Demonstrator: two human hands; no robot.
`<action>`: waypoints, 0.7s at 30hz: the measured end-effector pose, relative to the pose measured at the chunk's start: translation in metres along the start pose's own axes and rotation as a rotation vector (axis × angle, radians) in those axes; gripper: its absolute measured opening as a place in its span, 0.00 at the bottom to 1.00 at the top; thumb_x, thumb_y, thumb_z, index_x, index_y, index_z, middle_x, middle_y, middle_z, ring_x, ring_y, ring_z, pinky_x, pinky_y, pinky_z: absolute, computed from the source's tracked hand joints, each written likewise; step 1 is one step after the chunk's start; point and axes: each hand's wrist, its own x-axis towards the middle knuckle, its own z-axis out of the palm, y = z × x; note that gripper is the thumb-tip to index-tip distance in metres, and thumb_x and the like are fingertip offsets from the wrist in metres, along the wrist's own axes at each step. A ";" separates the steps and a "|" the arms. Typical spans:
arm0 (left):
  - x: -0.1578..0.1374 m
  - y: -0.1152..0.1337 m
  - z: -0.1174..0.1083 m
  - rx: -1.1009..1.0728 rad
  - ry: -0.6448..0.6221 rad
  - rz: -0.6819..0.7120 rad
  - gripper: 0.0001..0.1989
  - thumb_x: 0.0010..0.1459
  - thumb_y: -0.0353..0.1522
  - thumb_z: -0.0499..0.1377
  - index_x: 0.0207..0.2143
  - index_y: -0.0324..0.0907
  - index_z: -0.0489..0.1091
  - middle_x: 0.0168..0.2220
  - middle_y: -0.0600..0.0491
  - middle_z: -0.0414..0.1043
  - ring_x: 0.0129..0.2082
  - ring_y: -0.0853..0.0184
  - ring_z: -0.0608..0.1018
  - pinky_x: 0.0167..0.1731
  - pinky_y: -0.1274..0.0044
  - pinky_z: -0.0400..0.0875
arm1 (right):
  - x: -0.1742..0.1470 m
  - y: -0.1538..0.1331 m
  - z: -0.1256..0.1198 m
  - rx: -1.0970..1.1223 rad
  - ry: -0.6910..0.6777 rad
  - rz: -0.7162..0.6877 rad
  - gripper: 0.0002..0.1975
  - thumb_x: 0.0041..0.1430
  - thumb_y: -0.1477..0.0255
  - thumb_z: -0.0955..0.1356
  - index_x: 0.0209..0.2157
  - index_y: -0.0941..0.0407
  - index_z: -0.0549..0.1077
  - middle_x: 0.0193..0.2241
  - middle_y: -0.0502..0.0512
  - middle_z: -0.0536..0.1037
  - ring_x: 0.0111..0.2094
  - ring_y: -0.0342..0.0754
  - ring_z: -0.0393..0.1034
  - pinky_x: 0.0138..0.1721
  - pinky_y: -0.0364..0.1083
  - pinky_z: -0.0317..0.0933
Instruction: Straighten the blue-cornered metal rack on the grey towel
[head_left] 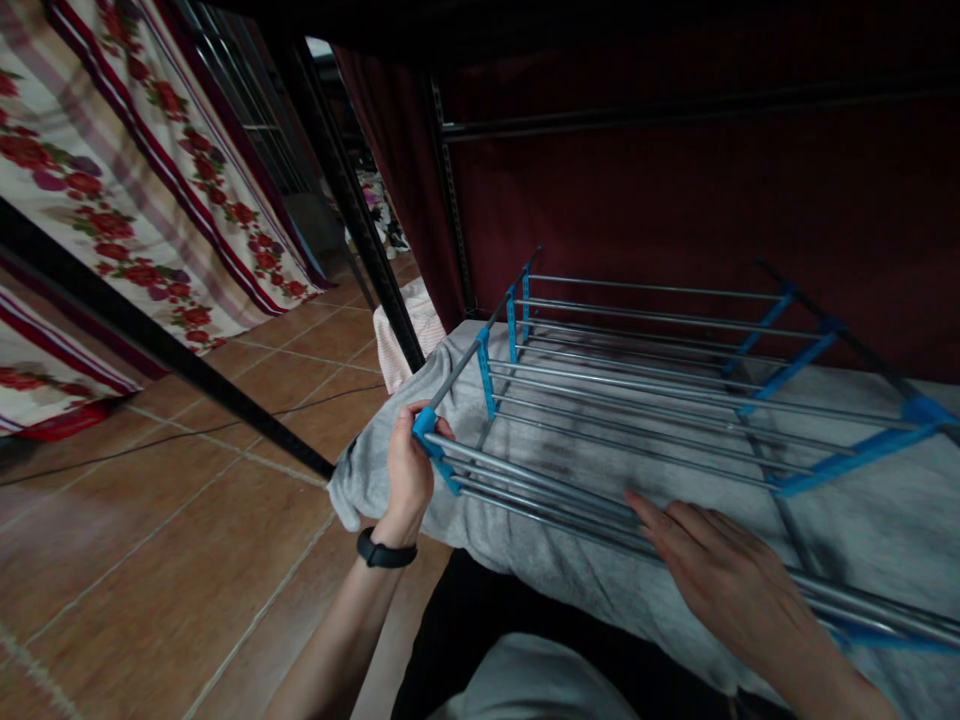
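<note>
A rack of thin metal tubes with blue plastic connectors, like a shoe rack (622, 375), rests on grey cloth. At its near left corner, my left hand (412, 465) is closed around a blue connector (425, 422), with the thumb on the outer side and fingertips showing past it. Along the front, my right hand (727, 570) lies over the metal tubes (540, 490), its fingers bent round them and one finger pointing left along a tube. My right palm hides part of the tubes. A black band (386, 550) circles my left wrist.
Grey cloth (600, 560) covers the low surface under the rack. A black metal post (367, 220) and a slanting bar (165, 350) stand to the left. Dark red fabric (675, 200) hangs behind. A cable (187, 432) crosses the tiled floor (150, 530) near a flowered curtain (142, 180).
</note>
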 end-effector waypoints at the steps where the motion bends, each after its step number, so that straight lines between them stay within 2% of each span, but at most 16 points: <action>1: 0.000 0.000 0.000 -0.009 -0.005 0.003 0.21 0.62 0.53 0.53 0.41 0.46 0.69 0.24 0.54 0.76 0.23 0.63 0.78 0.22 0.74 0.69 | 0.000 0.000 0.000 -0.004 -0.001 0.002 0.25 0.67 0.81 0.61 0.64 0.56 0.66 0.37 0.53 0.76 0.35 0.46 0.72 0.42 0.47 0.65; 12: 0.000 0.001 0.002 -0.025 0.010 -0.021 0.22 0.62 0.54 0.53 0.42 0.46 0.69 0.25 0.54 0.75 0.23 0.63 0.76 0.21 0.74 0.67 | 0.001 0.000 -0.002 -0.023 -0.009 0.006 0.27 0.67 0.82 0.61 0.65 0.55 0.64 0.37 0.53 0.76 0.35 0.46 0.72 0.43 0.49 0.64; 17: 0.000 0.001 0.002 0.067 0.016 -0.012 0.24 0.61 0.56 0.50 0.43 0.47 0.68 0.25 0.53 0.74 0.23 0.62 0.76 0.21 0.73 0.67 | 0.001 0.001 -0.001 -0.010 -0.017 -0.003 0.27 0.66 0.82 0.61 0.65 0.56 0.65 0.37 0.54 0.77 0.35 0.47 0.73 0.41 0.49 0.65; 21: -0.001 0.002 0.004 0.033 -0.003 -0.016 0.22 0.62 0.54 0.50 0.42 0.48 0.69 0.24 0.54 0.74 0.23 0.61 0.76 0.22 0.72 0.68 | 0.000 0.001 0.000 -0.003 -0.038 0.001 0.27 0.66 0.82 0.61 0.65 0.55 0.65 0.37 0.54 0.76 0.35 0.47 0.72 0.41 0.48 0.65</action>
